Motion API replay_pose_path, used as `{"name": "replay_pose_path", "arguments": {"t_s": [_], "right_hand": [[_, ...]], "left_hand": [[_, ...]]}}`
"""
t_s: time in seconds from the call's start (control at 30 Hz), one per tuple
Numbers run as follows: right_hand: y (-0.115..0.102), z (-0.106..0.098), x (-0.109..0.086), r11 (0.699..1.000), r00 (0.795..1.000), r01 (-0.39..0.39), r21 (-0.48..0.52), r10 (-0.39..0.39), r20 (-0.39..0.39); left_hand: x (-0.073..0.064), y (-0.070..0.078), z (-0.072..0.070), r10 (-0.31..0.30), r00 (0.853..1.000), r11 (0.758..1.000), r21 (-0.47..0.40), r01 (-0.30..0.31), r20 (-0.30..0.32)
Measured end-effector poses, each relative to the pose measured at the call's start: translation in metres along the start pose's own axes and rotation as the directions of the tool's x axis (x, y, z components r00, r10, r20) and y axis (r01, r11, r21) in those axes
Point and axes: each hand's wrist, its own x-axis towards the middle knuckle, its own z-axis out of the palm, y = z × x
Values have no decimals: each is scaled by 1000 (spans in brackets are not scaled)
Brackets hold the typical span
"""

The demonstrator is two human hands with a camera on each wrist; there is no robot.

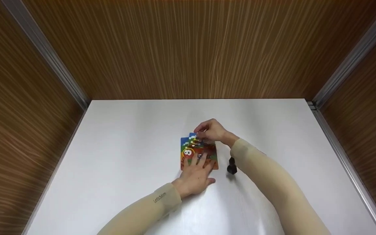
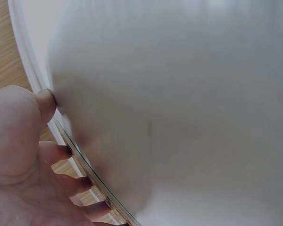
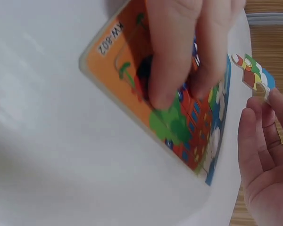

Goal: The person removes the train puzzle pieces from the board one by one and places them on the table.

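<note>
A colourful jigsaw puzzle [image 1: 184,147] lies on the white table, showing a red cartoon character with big eyes. Its orange corner [image 3: 104,52] bears the print "KW-802". My left hand [image 1: 194,178] rests with spread, nearly straight fingers on the puzzle's near part, hiding some of the picture. Over the far edge, my right hand [image 1: 212,130] pinches a small jigsaw piece [image 3: 254,73] between thumb and fingers. Blue, white, green and red print shows on that piece, raised clear of the board in the right wrist view. From the left wrist, the puzzle's thin edge [image 2: 101,181] runs along the fingertips.
The white tabletop [image 1: 126,137] reaches back to a brown wood-grain panel [image 1: 188,49]. Similar panels with metal rails [image 1: 338,58] stand at both sides. A small black object [image 1: 232,167] shows beside the right forearm.
</note>
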Motion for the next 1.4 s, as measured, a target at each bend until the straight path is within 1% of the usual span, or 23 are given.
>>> {"name": "replay_pose_path", "arguments": {"t_s": [0.23, 0.43, 0.57, 0.83, 0.97, 1.23, 1.4], "right_hand": [[5, -21, -7, 1000, 1000, -25, 17, 25, -10], [13, -38, -14, 999, 1000, -5, 47, 6, -27], [18, -50, -19, 998, 999, -11, 68, 14, -38], [33, -71, -30, 996, 997, -34, 80, 39, -64], [42, -79, -34, 995, 994, -59, 80, 66, -88], [63, -92, -37, 984, 980, -147, 101, 159, -119], [74, -97, -41, 979, 975, -165, 117, 180, -134]], "left_hand": [[3, -1, -1, -17, 1000, 1000, -24, 17, 17], [4, -1, -2, -23, 999, 999, -42, 24, 28], [3, 0, -2, -27, 999, 998, -63, 30, 38], [1, -1, -2, -29, 999, 997, -68, 31, 30], [2, -1, -3, -31, 999, 998, -62, 33, 29], [1, -1, -5, -39, 998, 997, -71, 42, 48], [1, -1, -6, -33, 998, 998, -55, 36, 49]]}}
